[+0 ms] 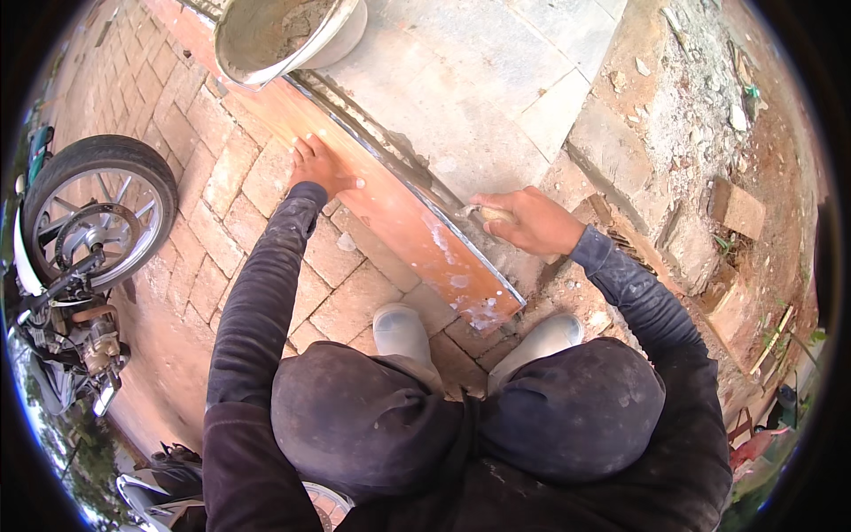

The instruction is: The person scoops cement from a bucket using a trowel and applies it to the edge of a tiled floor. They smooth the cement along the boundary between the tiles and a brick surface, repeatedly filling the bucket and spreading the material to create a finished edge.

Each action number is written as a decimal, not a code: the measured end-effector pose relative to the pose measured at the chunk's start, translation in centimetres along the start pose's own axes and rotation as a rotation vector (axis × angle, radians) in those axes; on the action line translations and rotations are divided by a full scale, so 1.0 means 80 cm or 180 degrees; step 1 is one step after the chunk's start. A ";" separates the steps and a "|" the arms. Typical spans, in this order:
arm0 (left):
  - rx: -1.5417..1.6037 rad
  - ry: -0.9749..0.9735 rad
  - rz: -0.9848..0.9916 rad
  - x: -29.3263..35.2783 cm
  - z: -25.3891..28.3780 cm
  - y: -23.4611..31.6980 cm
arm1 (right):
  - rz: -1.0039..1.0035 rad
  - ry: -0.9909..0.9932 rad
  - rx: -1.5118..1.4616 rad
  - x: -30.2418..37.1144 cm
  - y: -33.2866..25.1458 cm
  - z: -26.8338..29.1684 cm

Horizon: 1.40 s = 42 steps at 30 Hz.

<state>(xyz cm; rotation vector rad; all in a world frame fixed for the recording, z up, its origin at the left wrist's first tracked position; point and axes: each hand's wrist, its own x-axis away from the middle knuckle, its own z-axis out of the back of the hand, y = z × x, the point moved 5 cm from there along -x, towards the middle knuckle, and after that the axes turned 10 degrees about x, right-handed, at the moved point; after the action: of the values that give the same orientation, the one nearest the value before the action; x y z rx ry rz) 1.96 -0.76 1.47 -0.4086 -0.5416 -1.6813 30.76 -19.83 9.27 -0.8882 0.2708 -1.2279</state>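
An orange board (390, 186), splashed with white spots, runs diagonally along the edge of the grey tiled slab (461, 80). On its near side my left hand (317, 168) rests with the fingers spread, thumb lying on the orange face. My right hand (539, 222) is closed round the wooden handle (496, 215) of a small tool that looks like a trowel. Its metal end (467, 211) points left, over the gap between board and slab; the blade can hardly be made out. Wet grey mortar (381, 133) lines that gap.
A pale bucket (341, 40) with mortar inside stands at the far end of the board. Brick paving (213, 177) and a motorcycle wheel (97, 213) are to the left. Broken bricks (737, 208) and rubble lie at right. My boots (403, 332) flank the board's near end.
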 end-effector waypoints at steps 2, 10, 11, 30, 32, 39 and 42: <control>-0.0051 0.0047 0.0024 0.000 -0.001 -0.009 | -0.0622 -0.0321 -0.0107 0.027 -0.030 0.019; -0.0123 0.0054 -0.0001 0.000 -0.002 0.010 | -0.0192 0.0521 0.0031 0.027 0.025 -0.033; -0.0114 0.0072 0.0008 0.001 -0.002 0.008 | -0.0351 0.0273 -0.0261 0.025 0.023 -0.027; 0.0050 -0.0072 0.0186 0.014 0.004 -0.002 | -0.0081 0.0289 -0.0422 0.046 -0.070 0.013; -0.0005 -0.0141 0.0184 0.015 0.002 0.001 | -0.0412 0.0223 -0.0684 0.072 -0.078 0.029; 0.5986 0.0578 -0.0772 -0.028 0.116 0.070 | -0.0936 0.0943 -0.1084 0.174 -0.033 0.043; 0.7198 0.1296 -0.0123 -0.056 0.158 0.079 | -0.1294 0.1043 -0.0999 0.209 -0.017 0.036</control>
<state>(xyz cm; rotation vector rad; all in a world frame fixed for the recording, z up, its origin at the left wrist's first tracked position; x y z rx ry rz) 8.54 9.18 10.26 1.4974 -1.6275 -0.3129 37.53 -33.62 16.64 -1.0409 0.5776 -1.7452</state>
